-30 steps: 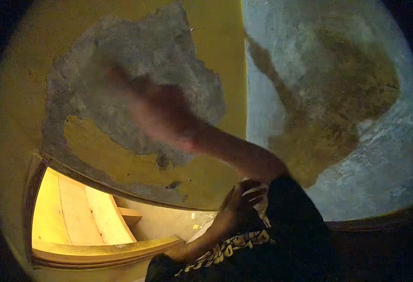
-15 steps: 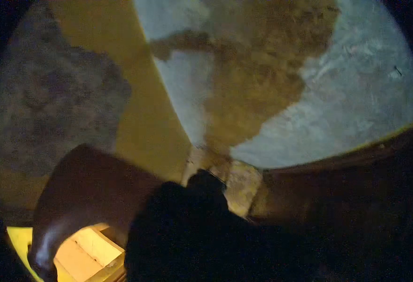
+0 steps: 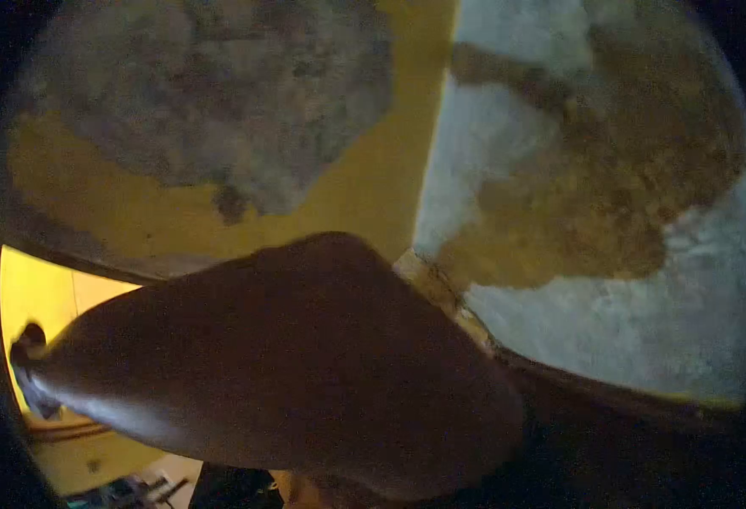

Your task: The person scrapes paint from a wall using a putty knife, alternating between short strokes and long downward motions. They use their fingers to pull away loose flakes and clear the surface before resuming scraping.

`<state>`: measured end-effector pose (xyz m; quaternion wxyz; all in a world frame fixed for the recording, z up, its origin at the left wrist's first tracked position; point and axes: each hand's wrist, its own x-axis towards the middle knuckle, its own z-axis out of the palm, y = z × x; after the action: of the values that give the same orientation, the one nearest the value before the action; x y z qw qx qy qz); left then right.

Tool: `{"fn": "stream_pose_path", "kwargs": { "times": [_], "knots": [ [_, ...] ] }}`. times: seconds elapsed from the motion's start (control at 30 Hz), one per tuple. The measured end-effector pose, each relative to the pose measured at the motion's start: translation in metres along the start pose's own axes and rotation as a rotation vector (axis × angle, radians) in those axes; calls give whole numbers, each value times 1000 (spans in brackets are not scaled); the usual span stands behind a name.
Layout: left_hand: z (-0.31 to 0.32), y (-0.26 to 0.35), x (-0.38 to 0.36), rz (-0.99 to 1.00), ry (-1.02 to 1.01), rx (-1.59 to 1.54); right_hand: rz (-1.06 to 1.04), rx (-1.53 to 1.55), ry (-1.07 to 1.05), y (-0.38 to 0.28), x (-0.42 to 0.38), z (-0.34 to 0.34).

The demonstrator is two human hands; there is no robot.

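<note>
Now the right hand, over the bare patch a second ago, has dropped toward nine o'clock, across the lit opening; I can't tell its grip. The patch sits toward eleven.

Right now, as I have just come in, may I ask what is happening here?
A person's arm crosses the view, its hand at the picture's far left, before a bright opening. It is too unclear to tell which hand it is or whether it holds anything. Behind, a yellow wall with a grey patch meets a pale wall with a brownish patch.
</note>
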<state>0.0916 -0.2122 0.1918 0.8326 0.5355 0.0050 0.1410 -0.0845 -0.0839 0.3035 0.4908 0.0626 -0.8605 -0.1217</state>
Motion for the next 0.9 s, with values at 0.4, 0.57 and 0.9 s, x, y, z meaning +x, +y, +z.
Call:
{"fn": "stream_pose_path", "kwargs": {
  "times": [0.4,0.57,0.9],
  "knots": [
    [1,-27,79,-204,-375,-123,538,47,-24,43,-83,-170],
    [-55,24,56,-213,328,-64,917,-548,296,20,-235,-349],
    [-184,42,-60,1017,1970,1086,1267,-477,259,29,-291,-369]
  ]
}}
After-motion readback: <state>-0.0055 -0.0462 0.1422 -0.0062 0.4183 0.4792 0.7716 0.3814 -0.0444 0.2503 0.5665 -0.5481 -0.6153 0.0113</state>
